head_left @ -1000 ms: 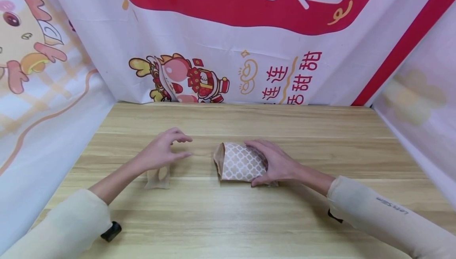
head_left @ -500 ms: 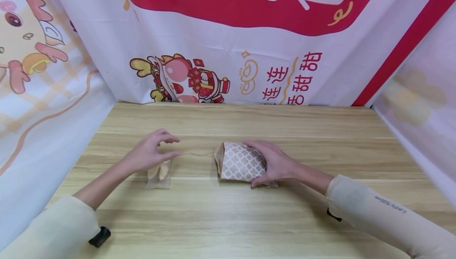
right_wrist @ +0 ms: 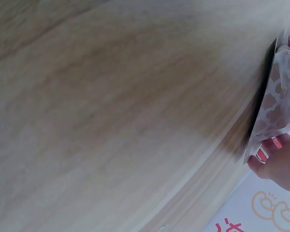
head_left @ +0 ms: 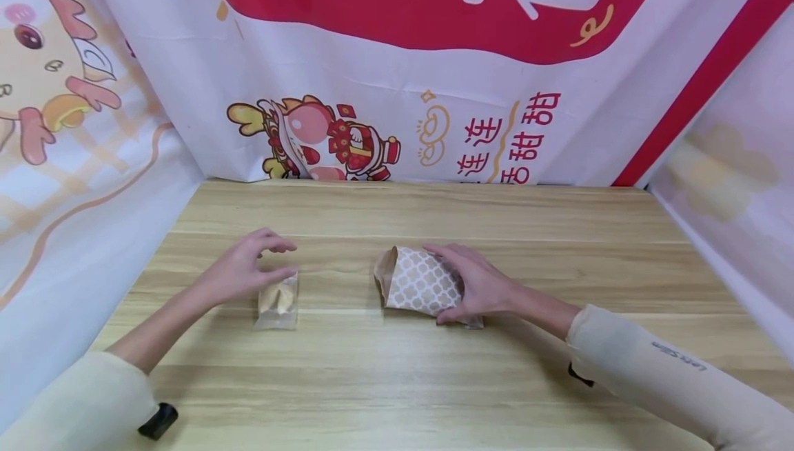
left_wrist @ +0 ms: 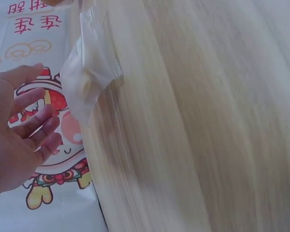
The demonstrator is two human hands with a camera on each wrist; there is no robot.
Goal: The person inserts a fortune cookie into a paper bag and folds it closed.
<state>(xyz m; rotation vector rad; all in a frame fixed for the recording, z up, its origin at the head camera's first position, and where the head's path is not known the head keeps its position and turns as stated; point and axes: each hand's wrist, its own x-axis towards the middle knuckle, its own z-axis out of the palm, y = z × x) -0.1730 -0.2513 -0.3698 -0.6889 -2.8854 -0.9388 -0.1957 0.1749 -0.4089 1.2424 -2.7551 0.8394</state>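
A brown paper bag (head_left: 424, 278) with a white lattice pattern lies on its side in the middle of the table, its mouth gaping to the left. My right hand (head_left: 480, 282) grips its right end, thumb on the near edge and fingers over the far side. In the right wrist view the bag (right_wrist: 278, 96) sits between the thumb and fingers. To the left, my left hand (head_left: 248, 265) hovers with bent fingers apart and holds nothing. Just below that hand lies a small clear packet (head_left: 277, 305) with a tan, folded-looking piece inside. The left wrist view shows this packet (left_wrist: 89, 72) beside the fingers.
A wood-grain table (head_left: 372, 382) spans the work area. A printed cloth (head_left: 384, 78) hangs along its back edge, with more cloth at both sides. A clear plastic edge (head_left: 476, 323) pokes out under the bag's right end.
My left hand has drawn away to the left from the bag's mouth, uncovering more of the clear packet. The bag's mouth edge has shifted slightly, while the right hand keeps its grip.
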